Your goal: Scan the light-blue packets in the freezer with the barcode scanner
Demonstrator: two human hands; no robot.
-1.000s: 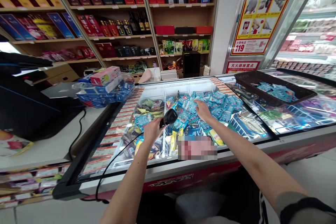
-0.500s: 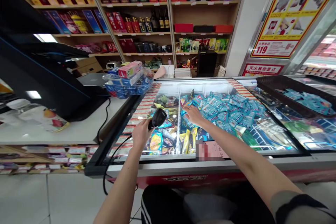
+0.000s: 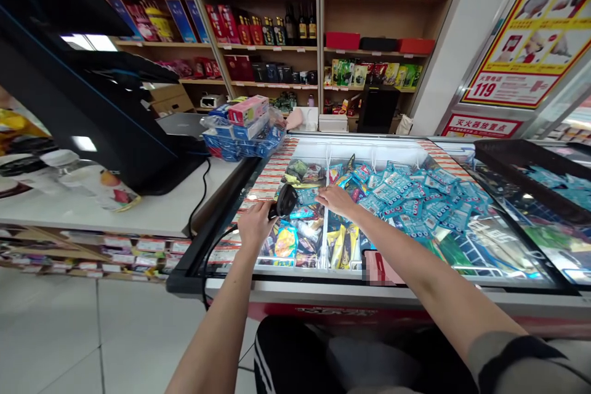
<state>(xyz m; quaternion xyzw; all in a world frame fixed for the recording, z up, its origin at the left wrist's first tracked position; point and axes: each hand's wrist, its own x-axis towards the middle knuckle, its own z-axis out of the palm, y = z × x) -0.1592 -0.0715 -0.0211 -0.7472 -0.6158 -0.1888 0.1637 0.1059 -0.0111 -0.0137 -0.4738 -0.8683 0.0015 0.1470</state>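
Observation:
My left hand [image 3: 253, 221] is wrapped round the handle of a black barcode scanner [image 3: 286, 200], whose cable trails down over the freezer's front edge. The scanner head points right, towards a small light-blue packet [image 3: 306, 196]. Pinched at its right end by the fingertips of my right hand [image 3: 337, 199], the packet is held above the chest freezer [image 3: 221, 285]. Below and right of that hand lies a heap of similar blue packets [image 3: 415, 194]. Colourful wrapped ice creams [image 3: 286, 241] lie under my left hand, and yellow-wrapped ones [image 3: 344, 243] sit right of the white wire divider.
A phone [image 3: 382, 268] lies at the freezer's front edge. On the left counter [image 3: 161, 215] stand a black checkout terminal [image 3: 115, 111] and a bundle of blue boxes [image 3: 244, 129]. A dark tray [image 3: 521, 178] holds more blue packets at the right. Stocked shelves [image 3: 263, 49] stand behind.
My right hand has moved left from over the packet heap, bringing the blue packet in front of the scanner. The view has swung slightly left. The scanner stays in my left hand.

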